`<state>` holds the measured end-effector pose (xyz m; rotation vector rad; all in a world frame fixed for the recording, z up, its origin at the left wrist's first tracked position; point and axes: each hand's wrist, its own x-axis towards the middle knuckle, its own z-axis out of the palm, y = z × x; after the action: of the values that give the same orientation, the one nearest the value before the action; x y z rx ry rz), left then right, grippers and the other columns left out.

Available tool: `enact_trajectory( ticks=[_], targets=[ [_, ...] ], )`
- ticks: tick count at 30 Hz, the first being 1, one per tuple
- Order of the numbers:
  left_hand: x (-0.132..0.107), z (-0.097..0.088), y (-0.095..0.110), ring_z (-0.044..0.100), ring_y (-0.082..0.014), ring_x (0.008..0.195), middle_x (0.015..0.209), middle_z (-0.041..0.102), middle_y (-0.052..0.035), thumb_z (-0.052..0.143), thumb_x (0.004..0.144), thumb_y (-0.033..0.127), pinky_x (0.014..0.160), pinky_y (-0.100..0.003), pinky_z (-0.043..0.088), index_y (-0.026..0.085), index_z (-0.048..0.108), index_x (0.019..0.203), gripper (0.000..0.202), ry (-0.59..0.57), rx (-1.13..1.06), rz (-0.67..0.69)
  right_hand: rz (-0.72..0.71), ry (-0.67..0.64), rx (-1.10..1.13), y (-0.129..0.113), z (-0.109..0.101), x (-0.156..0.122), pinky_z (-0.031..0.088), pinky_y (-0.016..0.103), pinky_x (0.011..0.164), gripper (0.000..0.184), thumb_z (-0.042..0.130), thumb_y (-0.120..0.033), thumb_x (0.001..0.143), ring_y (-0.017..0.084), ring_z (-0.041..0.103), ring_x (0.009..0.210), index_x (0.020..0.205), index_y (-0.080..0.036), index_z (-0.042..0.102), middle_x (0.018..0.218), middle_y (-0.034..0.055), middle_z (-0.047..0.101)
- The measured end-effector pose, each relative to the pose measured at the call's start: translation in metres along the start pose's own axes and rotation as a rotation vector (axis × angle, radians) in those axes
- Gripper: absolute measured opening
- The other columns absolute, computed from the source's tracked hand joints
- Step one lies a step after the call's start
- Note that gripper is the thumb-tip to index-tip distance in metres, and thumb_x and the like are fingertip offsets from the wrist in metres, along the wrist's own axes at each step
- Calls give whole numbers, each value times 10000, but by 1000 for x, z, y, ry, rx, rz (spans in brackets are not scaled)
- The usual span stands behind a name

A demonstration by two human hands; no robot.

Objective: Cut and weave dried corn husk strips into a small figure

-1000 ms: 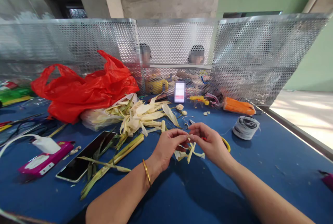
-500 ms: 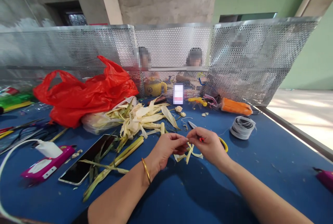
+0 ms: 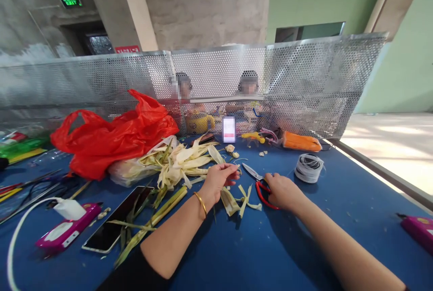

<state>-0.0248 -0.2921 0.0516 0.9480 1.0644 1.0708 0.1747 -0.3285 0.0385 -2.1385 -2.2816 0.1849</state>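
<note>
My left hand (image 3: 219,182), a gold bangle at its wrist, is raised over the table with thumb and fingertips pinched together. What the pinch holds is too small to make out. Below it are a pale corn husk piece (image 3: 229,201) and narrow knotted-looking husk strips (image 3: 246,200). Whether that piece touches the hand cannot be told. My right hand (image 3: 284,190) closes over the handles of a pair of scissors (image 3: 254,173) lying on the blue table. Their blades point away to the left, and a red handle loop shows beside my fingers.
A heap of corn husks (image 3: 179,160) and a red plastic bag (image 3: 111,135) lie left. Nearer are a dark phone (image 3: 117,223) and a magenta power strip (image 3: 69,232). A wire coil (image 3: 309,168) and orange bundle (image 3: 301,142) sit right. A perforated metal screen (image 3: 216,72) stands behind, people beyond.
My hands, together half a second ago, are now apart. The right has moved right and down onto the scissors' handles; the left stays pinched. The view has shifted slightly.
</note>
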Motion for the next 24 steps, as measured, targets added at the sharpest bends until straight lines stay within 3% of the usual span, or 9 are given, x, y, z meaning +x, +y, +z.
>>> enact_trajectory(
  ticks=[4,8,11,14,19,24],
  targets=[
    [19,11,-2,629,-115,555,647,678,-52,774,670,223,486,-196,482,121,661,696,155,14,-61,-15,62,-8,88,8,1,7,438,328,710,482,574,-118,673,321,651,934,1155,-109,567,984,187,689],
    [30,10,-7,660,-126,614,699,698,-55,772,677,232,537,-203,513,130,661,731,160,29,-115,-1,98,48,220,16,-1,13,456,311,733,506,527,-223,753,274,647,958,1254,-158,535,1032,125,696],
    [34,4,-10,682,-147,681,765,717,-69,776,666,228,564,-210,522,134,664,738,163,41,-167,15,23,75,589,13,4,17,475,269,699,551,504,-208,752,197,655,826,1301,-171,482,935,51,687],
    [38,-1,-11,682,-148,683,799,726,-77,762,670,210,558,-210,516,131,665,728,138,59,-201,37,-82,70,994,6,12,18,480,263,652,600,603,-231,679,160,600,687,1262,-147,492,779,-8,618],
    [39,-1,-12,685,-144,700,781,725,-69,746,679,203,587,-207,520,139,661,724,116,55,-242,67,-158,145,947,-5,13,11,438,249,627,569,703,-427,669,132,493,660,1156,-188,534,730,-46,525],
    [35,3,-12,690,-157,737,767,717,-71,746,684,202,610,-212,527,141,655,723,117,26,-270,75,-113,128,800,-9,2,1,420,258,621,560,684,-484,690,143,490,658,1157,-209,539,724,-45,532]
  ],
)
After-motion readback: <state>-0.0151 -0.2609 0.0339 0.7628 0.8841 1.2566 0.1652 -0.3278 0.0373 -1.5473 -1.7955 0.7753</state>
